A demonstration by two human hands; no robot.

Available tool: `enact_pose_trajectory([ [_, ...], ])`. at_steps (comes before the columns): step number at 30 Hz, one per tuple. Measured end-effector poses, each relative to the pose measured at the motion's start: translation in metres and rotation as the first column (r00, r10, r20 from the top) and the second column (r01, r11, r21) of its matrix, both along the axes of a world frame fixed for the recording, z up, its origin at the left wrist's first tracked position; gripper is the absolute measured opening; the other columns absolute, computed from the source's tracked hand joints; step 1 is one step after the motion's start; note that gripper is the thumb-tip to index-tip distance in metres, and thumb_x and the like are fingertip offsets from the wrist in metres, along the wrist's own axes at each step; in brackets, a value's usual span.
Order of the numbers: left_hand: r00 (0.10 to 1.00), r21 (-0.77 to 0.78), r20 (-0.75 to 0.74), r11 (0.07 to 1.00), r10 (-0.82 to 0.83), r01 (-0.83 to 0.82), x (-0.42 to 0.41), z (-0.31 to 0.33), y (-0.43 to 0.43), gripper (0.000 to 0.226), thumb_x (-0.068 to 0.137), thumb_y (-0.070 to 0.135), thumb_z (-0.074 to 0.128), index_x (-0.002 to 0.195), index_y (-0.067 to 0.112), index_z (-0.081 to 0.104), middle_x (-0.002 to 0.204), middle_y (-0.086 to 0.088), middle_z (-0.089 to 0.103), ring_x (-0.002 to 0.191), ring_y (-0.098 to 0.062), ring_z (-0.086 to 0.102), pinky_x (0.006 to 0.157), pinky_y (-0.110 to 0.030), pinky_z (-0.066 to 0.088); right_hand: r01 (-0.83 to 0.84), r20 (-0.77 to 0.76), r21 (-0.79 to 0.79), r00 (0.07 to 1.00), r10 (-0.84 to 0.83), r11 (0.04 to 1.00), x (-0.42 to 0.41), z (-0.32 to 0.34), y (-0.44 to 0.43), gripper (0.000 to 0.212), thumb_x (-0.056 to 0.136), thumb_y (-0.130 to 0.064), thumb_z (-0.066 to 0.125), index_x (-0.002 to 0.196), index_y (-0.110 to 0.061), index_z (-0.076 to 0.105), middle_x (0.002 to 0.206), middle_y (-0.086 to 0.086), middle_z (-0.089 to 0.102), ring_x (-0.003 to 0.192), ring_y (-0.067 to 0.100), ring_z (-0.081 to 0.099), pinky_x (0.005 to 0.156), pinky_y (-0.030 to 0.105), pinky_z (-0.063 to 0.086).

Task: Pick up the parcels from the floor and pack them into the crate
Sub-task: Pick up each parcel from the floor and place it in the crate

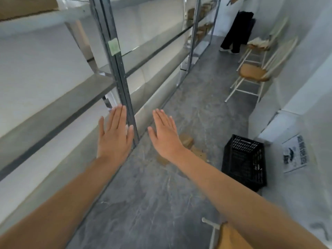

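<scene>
From my feed, the parcels (186, 140) are the hardest thing to read. They are a few brown, flattish shapes on the grey floor (143, 194) just right of centre, and the right hand (164, 135) and its wrist cover a good part of them. I can't count them or tell whether they touch one another.

Both hands are held out flat with the fingers straight and together, gripping nothing. The left hand (115, 133) is in front of the metal shelving upright (118, 72), but I can't tell whether the fingertips touch it. The right hand hovers above the parcels, apart from them.

The black lattice crate (244, 159) stands on the floor at the lower right, near the parcels and close to the white wall. All I can make out inside it is dark mesh (the blur doesn't help), so I can't say what it holds. Beside it, a printed sheet (294, 155) is too smeared to read.

At the bottom edge, a tan shape with a white leg (231, 238) is cut off by the frame and by my right forearm. In the upper right are two pale chairs (251, 74), and beyond them a person (235, 33) in dark trousers is cropped at the top. Brown boxes (203, 29) on the far shelves are only blurs.
</scene>
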State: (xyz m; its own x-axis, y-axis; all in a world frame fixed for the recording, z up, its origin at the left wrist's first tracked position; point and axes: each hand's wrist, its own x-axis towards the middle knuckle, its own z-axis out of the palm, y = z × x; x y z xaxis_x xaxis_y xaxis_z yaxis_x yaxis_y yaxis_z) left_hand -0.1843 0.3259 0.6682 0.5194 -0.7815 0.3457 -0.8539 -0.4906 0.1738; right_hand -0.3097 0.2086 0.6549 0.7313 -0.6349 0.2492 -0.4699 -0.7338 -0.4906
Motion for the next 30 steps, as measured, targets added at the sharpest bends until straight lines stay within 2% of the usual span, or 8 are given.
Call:
enact_pose_trajectory([
  [7,0.972,0.052,-0.079,0.973,-0.220,0.225,-0.022,-0.032,-0.145,0.059,0.103,0.036,0.025,0.156,0.015,0.010,0.164,0.001,0.008,0.151,-0.013,0.002,0.122,-0.046,0.003,0.302,-0.086,0.041,0.951,-0.298,0.952,-0.070,-0.024,-0.135,0.058,0.105,-0.033,0.030,0.156,-0.010,0.015,0.164,0.002,0.012,0.151,0.013,0.003,0.123,0.035,-0.001],
  [15,0.902,0.107,-0.218,0.909,-0.374,0.403,-0.021,-0.098,-0.311,0.059,0.104,0.037,0.020,0.156,0.016,0.003,0.164,0.002,0.002,0.151,-0.012,-0.003,0.122,-0.047,0.001,0.496,-0.264,0.107,0.850,-0.457,0.861,-0.095,-0.075,-0.266,0.058,0.105,-0.034,0.031,0.155,-0.010,0.014,0.163,0.004,0.012,0.151,0.016,0.004,0.122,0.035,0.000],
  [22,0.829,0.189,-0.340,0.831,-0.445,0.524,-0.013,-0.161,-0.442,0.058,0.105,0.037,0.020,0.156,0.015,0.005,0.164,0.002,0.005,0.151,-0.013,-0.001,0.121,-0.045,-0.001,0.648,-0.377,0.199,0.743,-0.553,0.735,-0.082,-0.140,-0.378,0.058,0.104,-0.031,0.034,0.155,-0.007,0.018,0.162,0.007,0.016,0.151,0.019,0.007,0.123,0.037,0.003],
  [27,0.823,0.319,-0.355,0.770,-0.443,0.553,-0.015,-0.227,-0.506,0.061,0.101,0.041,0.008,0.156,0.015,0.009,0.164,0.002,0.008,0.151,-0.013,0.001,0.120,-0.044,-0.002,0.674,-0.459,0.255,0.715,-0.527,0.693,-0.089,-0.202,-0.436,0.058,0.104,-0.031,0.033,0.155,-0.009,0.016,0.163,0.006,0.014,0.151,0.017,0.006,0.123,0.037,0.001],
  [30,0.832,0.408,-0.338,0.728,-0.440,0.551,-0.026,-0.270,-0.532,0.064,0.099,0.042,0.010,0.154,0.012,0.023,0.161,-0.002,0.022,0.149,-0.018,0.018,0.119,-0.048,0.011,0.680,-0.510,0.300,0.707,-0.490,0.669,-0.111,-0.239,-0.470,0.058,0.104,-0.030,0.032,0.155,-0.009,0.014,0.163,0.005,0.013,0.151,0.017,0.005,0.123,0.038,0.001],
])
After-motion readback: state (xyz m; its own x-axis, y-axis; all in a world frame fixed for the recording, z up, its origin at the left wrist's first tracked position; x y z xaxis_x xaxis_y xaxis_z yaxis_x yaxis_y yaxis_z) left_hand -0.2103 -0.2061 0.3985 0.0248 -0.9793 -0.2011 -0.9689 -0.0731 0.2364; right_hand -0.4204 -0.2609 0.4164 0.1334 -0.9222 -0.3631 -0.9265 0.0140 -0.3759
